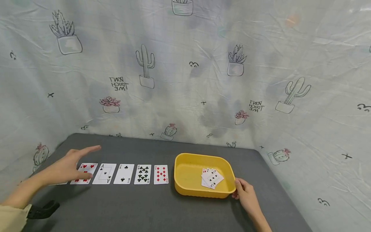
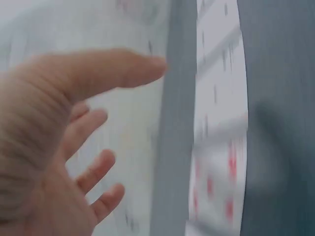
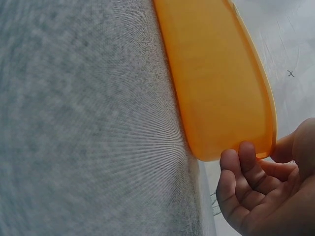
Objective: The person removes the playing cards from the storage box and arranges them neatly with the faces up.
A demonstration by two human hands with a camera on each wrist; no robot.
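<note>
My left hand (image 1: pixel 65 167) hovers over the left end of a row of playing cards, thumb and fingers spread apart, holding nothing. Below it lies a red hearts card (image 1: pixel 91 168), partly covered by the hand in the head view. To its right lie an ace of clubs (image 1: pixel 104 174), a two of clubs (image 1: pixel 124 174), a higher clubs card (image 1: pixel 142 174) and a diamonds card (image 1: pixel 161 174), all face up. My right hand (image 1: pixel 247 196) pinches the rim of a yellow plastic tray (image 1: pixel 200 192) at its near right corner, thumb on top and fingers beneath.
Several fanned cards (image 1: pixel 212 178) lie face up inside the tray. Another card (image 1: pixel 59 184) shows only an edge under the left forearm. The dark grey table (image 1: pixel 130 206) meets a pale curtain (image 1: pixel 185 80) printed with cacti behind and at both sides.
</note>
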